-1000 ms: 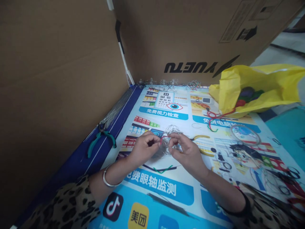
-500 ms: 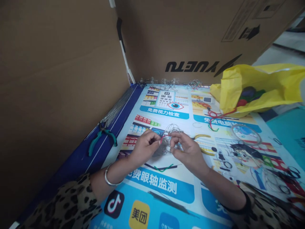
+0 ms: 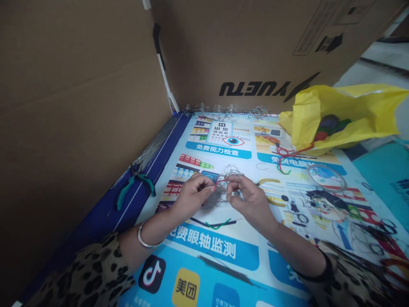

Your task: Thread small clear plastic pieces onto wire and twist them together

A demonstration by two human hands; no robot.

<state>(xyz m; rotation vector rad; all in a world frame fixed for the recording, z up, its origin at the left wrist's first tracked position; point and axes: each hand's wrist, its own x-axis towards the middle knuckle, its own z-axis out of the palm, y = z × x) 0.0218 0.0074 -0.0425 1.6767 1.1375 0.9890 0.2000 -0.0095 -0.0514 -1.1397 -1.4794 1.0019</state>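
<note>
My left hand point(image 3: 194, 194) pinches one end of a short red wire or cord point(image 3: 219, 182). The other end reaches the fingertips of my right hand point(image 3: 249, 198), whose thumb and index finger are bent close together. A tangle of thin silvery wire point(image 3: 230, 170) lies just behind and beneath the fingers, partly hidden. Yellow-handled pliers point(image 3: 270, 181) rest right of my right hand, their jaws covered by it. Below the hands, a green wire piece point(image 3: 218, 224) lies across a dark thin strip.
Teal-handled pliers point(image 3: 136, 189) and a bundle of straight wires point(image 3: 156, 143) lie along the left edge. Cardboard walls point(image 3: 243, 47) stand left and behind. At right are a yellow bag point(image 3: 361, 111), a wire coil point(image 3: 327, 178), red cord point(image 3: 292, 152) and scissors point(image 3: 388, 226).
The view has shifted slightly, so everything sits a little further left. Both hands keep nearly the same pose around the red wire or cord.
</note>
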